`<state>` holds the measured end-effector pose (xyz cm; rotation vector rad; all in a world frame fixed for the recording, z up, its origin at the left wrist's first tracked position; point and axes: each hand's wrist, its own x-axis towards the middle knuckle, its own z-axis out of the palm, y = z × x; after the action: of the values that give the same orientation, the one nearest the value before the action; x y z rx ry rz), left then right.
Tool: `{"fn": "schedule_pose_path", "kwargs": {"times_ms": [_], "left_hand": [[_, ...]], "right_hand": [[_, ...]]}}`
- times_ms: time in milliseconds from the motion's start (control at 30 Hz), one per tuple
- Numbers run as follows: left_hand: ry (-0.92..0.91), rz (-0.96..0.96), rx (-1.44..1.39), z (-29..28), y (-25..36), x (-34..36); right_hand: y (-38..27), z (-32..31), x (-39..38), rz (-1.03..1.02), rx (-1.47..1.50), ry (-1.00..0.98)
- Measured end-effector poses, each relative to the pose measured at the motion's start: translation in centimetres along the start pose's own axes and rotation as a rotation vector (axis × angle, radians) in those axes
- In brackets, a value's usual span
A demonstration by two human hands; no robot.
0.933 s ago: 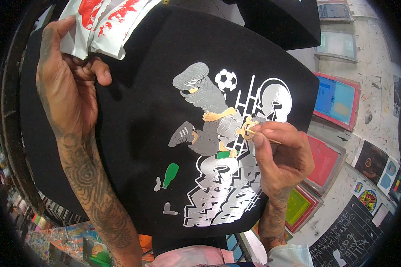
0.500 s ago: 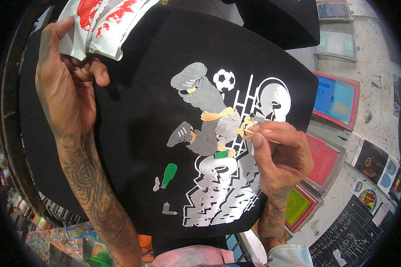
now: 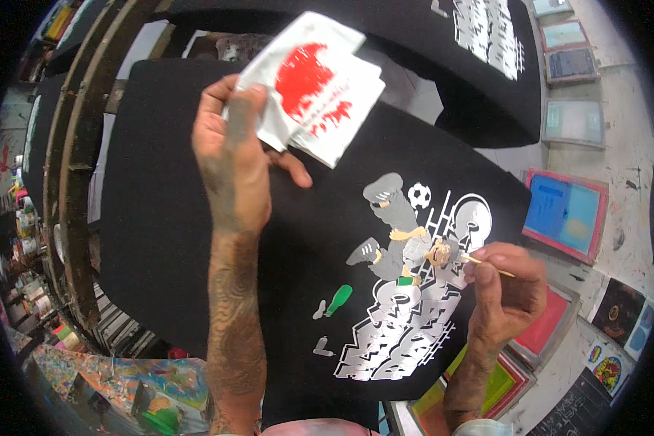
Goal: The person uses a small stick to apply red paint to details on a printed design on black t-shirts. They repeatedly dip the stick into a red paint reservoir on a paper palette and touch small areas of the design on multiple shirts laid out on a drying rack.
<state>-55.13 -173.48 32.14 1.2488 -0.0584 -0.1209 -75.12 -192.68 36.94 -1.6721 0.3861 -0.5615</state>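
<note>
Shirt (image 3: pixel 167 189): lies spread out beneath both hands, black; carries the print on the right, plain black on the left.
Second shirt (image 3: pixel 490 120): lies beyond, also black; bears white lettering (image 3: pixel 483 36); runs out of view at the top, so cannot tell how complete.
Print (image 3: pixel 400 299): covers the shirt's right part; shows white, grey, tan and green in place; seems largely done, with only fine work left.
Paper (image 3: pixel 352 91): hangs above the shirt, folded, white, smeared red; cannot make out any matching red in the print.
Left hand (image 3: pixel 232 160): holds the paper up by an edge, fingers clamped on it, one digit free below.
Right hand (image 3: pixel 512 287): hovers over the print's right edge, fingers pinched together on the stick.
Figure (image 3: pixel 413 247): lies sideways within the print; looks filled in; seems to get the attention near the head (image 3: pixel 439 253).
Bottle (image 3: pixel 339 298): lies left of the figure, solid green; looks finished.
Ball (image 3: pixel 419 195): sits just beside the raised shoe; looks finished.
Stick (image 3: pixel 493 268): points left toward the head; cannot tell whether touching the print.
</note>
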Motion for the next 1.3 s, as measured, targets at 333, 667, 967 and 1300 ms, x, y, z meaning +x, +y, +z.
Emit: {"fn": "schedule_pose_path", "kwargs": {"times_ms": [333, 667, 967, 1300], "left_hand": [[0.007, -0.041, -0.091, 0.3, 0.4, -0.1], [0.019, -0.036, -0.095, 0.3, -0.2, -0.1], [0.020, -0.036, -0.112, 0.4, -0.1, -0.1], [0.021, -0.036, -0.108, 0.7, 0.1, -0.2]], "right_hand": [[-1.6, 9.2, 10.7, -0.437, -0.220, -0.343], [-0.9, 11.5, 13.1, -0.447, -0.283, -0.363], [-1.0, 11.5, 12.9, -0.394, -0.281, -0.323], [-1.6, 10.9, 12.2, -0.299, -0.190, -0.234]]}}
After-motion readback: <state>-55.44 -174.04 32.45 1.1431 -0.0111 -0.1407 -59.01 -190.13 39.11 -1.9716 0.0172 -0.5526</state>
